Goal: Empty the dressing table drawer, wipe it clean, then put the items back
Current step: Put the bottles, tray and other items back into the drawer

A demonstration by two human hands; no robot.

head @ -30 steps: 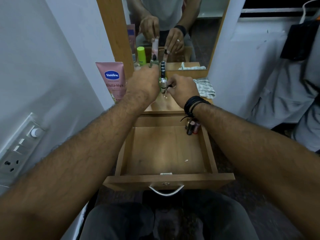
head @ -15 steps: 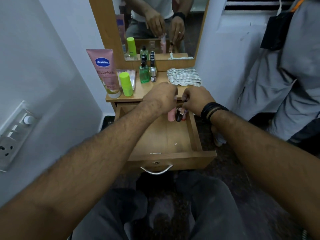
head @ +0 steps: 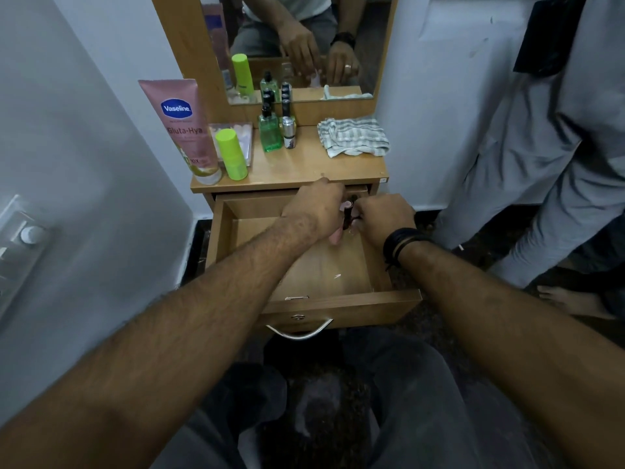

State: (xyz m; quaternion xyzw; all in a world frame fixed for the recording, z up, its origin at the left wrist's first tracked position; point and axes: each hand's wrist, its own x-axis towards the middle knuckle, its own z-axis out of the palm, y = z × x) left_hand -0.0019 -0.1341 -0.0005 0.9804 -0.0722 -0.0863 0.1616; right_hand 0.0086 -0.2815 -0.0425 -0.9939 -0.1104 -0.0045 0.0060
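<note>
1. The left hand (head: 318, 206) was curled round a pink tube (head: 338, 231), which stood nearly upright with its long axis top to bottom and its lower end pointing down toward the drawer floor
2. The right hand (head: 382, 218) pinched small dark tubes (head: 346, 218), also held roughly upright; how many could not be told
3. Both hands met over the back right corner of the open drawer (head: 338, 304), just under the front edge of the surface (head: 304, 167)
4. Judged step: putting items back. To do it well, the tubes were best lowered until they touched the floor, then laid flat along the right wall so that nothing toppled
5. On the surface, well apart, the lotion (head: 184, 130), green bottle (head: 270, 133) and cloth (head: 353, 137) waited their turn
</note>
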